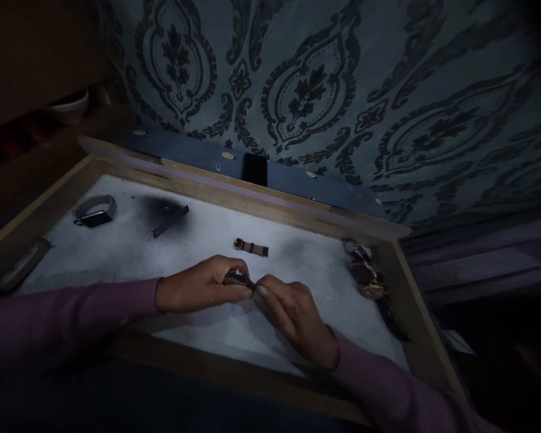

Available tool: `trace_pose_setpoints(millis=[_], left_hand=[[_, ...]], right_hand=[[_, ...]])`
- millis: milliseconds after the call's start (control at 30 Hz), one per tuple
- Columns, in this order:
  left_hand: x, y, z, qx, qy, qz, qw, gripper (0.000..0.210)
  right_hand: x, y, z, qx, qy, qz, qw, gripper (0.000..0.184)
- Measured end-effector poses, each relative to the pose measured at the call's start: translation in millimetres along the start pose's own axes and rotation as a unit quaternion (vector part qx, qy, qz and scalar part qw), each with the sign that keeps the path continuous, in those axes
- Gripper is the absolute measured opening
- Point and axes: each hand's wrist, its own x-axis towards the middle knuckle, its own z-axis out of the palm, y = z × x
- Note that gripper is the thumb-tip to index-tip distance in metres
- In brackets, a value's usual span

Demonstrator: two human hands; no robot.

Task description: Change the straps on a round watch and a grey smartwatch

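Over the near middle of a white-bottomed wooden tray, my left hand (202,285) is closed around a watch (238,276) with a shiny, gold-toned case. Thumb and fingers of my right hand (297,316) pinch a small dark part at the watch's right edge, probably its strap end; the fingertips hide most of it. Both hands nearly touch there. Just beyond them lies a short brown watch strap piece (251,247) with a buckle, its pale underside facing up.
The wooden tray has raised walls (252,201). Inside it are a grey-banded smartwatch (95,218), a dark flat bar (170,221), an elongated object (24,264) at left and several watches (373,290) at right. A black phone (255,169) sits behind, by the patterned wall.
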Motion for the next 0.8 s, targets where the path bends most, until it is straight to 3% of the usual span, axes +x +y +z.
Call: trace_pose_setpoints(millis=[200, 533, 667, 800], left_hand=[[-1.2, -2.3, 6.7, 0.183, 0.098, 0.045, 0.977, 0.019], [-1.8, -5.5, 17.4, 0.339, 0.125, 0.053, 0.931, 0.017], [-1.4, -3.7, 19.5, 0.439, 0.12, 0.036, 0.89, 0.015], [-1.1, -8.4, 22.3, 0.547, 0.103, 0.035, 0.83, 0.016]], right_hand=[[5.6, -8.1, 4.7, 0.122, 0.025, 0.097, 0.988, 0.034], [3.5, -5.8, 12.3, 0.188, 0.04, 0.162, 0.968, 0.039], [3.7, -8.0, 14.2, 0.242, 0.036, 0.183, 0.952, 0.04], [4.8, -6.4, 16.3, 0.271, 0.037, 0.197, 0.942, 0.042]])
